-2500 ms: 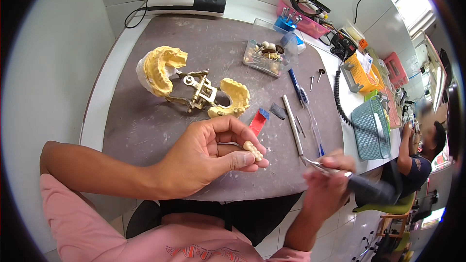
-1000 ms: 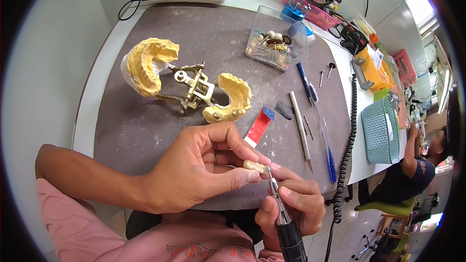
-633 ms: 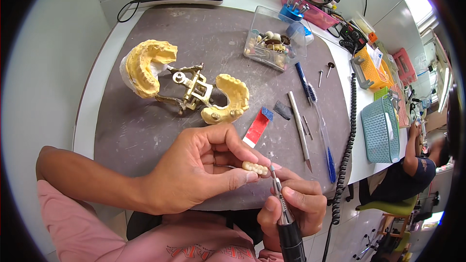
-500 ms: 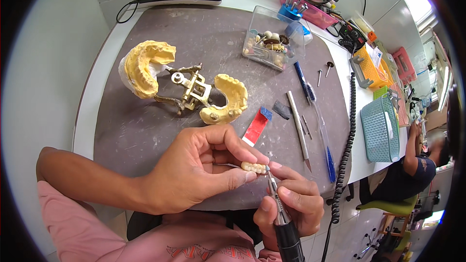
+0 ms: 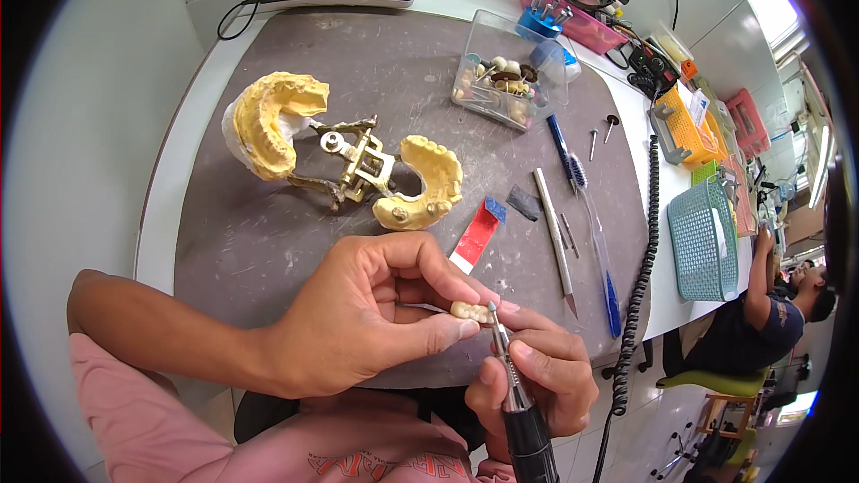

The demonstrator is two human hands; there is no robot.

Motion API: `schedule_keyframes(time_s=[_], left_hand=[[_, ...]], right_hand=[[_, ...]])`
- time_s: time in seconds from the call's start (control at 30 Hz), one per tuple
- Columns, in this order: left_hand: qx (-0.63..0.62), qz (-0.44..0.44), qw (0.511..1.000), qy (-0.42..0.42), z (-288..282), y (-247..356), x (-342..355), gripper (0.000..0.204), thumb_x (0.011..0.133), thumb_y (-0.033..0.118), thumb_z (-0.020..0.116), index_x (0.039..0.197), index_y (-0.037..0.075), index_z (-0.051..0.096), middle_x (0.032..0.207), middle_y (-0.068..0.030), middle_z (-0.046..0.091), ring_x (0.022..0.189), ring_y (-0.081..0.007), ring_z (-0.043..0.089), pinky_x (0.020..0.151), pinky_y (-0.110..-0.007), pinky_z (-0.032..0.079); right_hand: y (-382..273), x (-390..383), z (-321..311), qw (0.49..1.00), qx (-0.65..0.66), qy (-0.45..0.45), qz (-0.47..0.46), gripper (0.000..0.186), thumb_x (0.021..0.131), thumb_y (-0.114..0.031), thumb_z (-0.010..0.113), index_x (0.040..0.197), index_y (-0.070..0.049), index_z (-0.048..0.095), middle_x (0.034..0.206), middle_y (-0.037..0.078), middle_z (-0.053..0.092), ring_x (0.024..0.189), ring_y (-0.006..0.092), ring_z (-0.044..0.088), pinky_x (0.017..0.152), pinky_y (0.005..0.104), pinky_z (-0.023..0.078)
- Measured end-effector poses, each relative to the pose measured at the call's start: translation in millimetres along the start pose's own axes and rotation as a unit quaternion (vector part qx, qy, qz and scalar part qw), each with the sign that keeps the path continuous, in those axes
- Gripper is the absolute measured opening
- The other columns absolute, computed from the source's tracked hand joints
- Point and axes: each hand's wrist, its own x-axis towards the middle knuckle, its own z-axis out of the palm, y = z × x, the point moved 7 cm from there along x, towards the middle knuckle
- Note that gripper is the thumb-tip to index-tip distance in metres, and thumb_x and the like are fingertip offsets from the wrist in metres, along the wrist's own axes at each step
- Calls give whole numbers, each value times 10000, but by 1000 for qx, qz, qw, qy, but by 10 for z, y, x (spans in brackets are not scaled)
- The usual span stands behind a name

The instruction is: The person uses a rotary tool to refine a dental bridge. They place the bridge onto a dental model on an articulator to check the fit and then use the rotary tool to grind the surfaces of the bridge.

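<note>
Between the thumb and fingers of my left hand (image 5: 385,304) is a cream-coloured dental bridge (image 5: 469,311), a short row of joined teeth. My right hand (image 5: 546,376) grips a dental handpiece (image 5: 521,411) with a black body and metal nose. Its small grey pointed bur (image 5: 492,308) meets the right end of the bridge, or sits just in front of it. Both hands come together over the near edge of the bench mat. Beyond them, a brass articulator (image 5: 360,161) lies opened out, carrying a yellow jaw cast (image 5: 268,130) and a smaller yellow cast (image 5: 420,206).
Articulating paper (image 5: 474,237), a knife (image 5: 557,241) and a blue-handled brush (image 5: 592,215) lie to the right. A clear box (image 5: 492,107) of polishing tips stands farther back. A coiled cord (image 5: 646,259) hangs past the right edge. A co-worker (image 5: 761,322) sits beyond the teal basket (image 5: 702,241).
The bridge has tilted slightly in my left fingers, and the bur sits a little higher against its end. The whole view has shifted slightly. The co-worker's head has turned.
</note>
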Motion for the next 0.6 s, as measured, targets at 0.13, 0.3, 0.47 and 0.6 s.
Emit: schedule_keyframes(time_s=[0.13,0.3,0.47,0.6], left_hand=[[-11,-2,1000,-8,-3,-25,-1,173,880,-75,692,971,10,571,1122,-188,671,1146,-247,657,985,-335,558],[-31,-12,999,-6,1,-28,-18,155,899,-18,696,1007,9,589,1156,-158,674,1108,-173,655,971,-284,545],[-14,-25,1000,1,-1,-12,-13,186,884,-75,687,978,10,551,1139,-193,661,1141,-244,659,1002,-344,553],[-23,-11,1000,-3,-6,-23,-6,161,904,-8,695,1023,5,588,1164,-161,672,1097,-171,660,976,-290,542]], right_hand=[[-10,15,4,1000,-7,-6,-1,300,767,-41,839,945,-26,598,828,131,672,916,366,739,732,370,645],[-20,8,-2,1000,-19,-4,5,299,768,-44,839,942,-26,597,828,128,672,914,362,740,731,375,646],[-24,8,-2,1000,-15,-6,3,302,770,-46,837,940,-29,588,817,120,665,910,369,739,729,378,647],[-18,6,-3,1000,-14,-2,-4,308,775,-46,835,952,-31,583,813,116,661,912,368,739,732,377,647]])
